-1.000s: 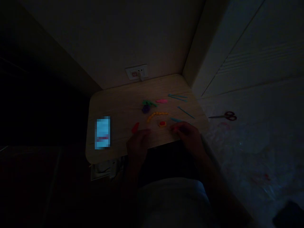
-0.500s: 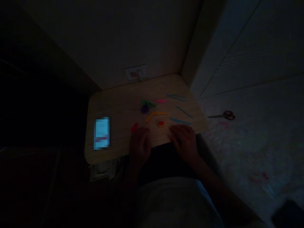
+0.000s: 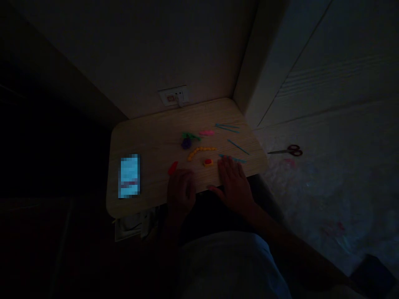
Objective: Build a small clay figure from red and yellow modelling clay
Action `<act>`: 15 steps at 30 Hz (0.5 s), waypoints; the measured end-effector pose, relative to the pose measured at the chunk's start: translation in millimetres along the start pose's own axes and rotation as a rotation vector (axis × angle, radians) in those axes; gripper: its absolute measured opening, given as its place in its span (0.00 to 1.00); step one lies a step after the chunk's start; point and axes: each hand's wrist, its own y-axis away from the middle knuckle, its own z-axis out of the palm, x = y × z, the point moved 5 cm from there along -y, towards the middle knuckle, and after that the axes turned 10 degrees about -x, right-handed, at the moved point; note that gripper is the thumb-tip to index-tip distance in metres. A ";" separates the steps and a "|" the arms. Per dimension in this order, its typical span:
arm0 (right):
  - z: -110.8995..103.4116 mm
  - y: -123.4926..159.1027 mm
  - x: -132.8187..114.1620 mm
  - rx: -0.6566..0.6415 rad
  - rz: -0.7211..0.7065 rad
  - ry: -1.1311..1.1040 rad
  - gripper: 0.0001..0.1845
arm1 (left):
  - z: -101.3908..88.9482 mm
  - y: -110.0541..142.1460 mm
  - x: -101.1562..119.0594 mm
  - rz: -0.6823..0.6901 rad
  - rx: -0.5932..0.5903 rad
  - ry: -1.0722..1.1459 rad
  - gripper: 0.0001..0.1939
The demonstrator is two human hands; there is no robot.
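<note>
The room is very dark. My right hand [image 3: 233,182] lies flat on the near edge of a small wooden table [image 3: 149,137], fingers stretched out, their tips at a thin teal stick [image 3: 233,158]. My left hand [image 3: 181,192] rests at the table's near edge with its fingers curled; whether it holds anything I cannot make out. A red clay piece [image 3: 172,167] lies just beyond it. Between the hands sits a small red-and-yellow clay piece [image 3: 208,162]. Further back lie a yellow clay strip [image 3: 199,152], a purple ball [image 3: 186,143], green clay [image 3: 190,136] and a pink piece [image 3: 206,133].
A lit phone [image 3: 129,175] lies on the table's left side. More teal sticks [image 3: 227,127] lie at the back right. A wall socket [image 3: 173,96] is behind the table. Red-handled scissors [image 3: 286,151] lie on the floor to the right, on clear plastic sheet.
My right hand has opened from a curl over the table edge to lying flat with fingers stretched. The view has shifted slightly, so everything sits a little further left.
</note>
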 end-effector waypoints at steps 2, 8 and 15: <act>1.3 -1.7 -0.4 0.006 -0.001 -0.019 0.49 | 1.6 -2.4 -0.5 -0.018 -0.034 -0.006 0.13; 3.8 19.5 -7.1 -0.030 -0.021 -0.033 0.54 | 0.5 0.1 -1.0 -0.025 -0.030 0.005 0.11; 3.7 17.5 -7.0 -0.021 -0.017 -0.049 0.51 | -3.1 -1.3 5.0 0.024 0.023 0.037 0.12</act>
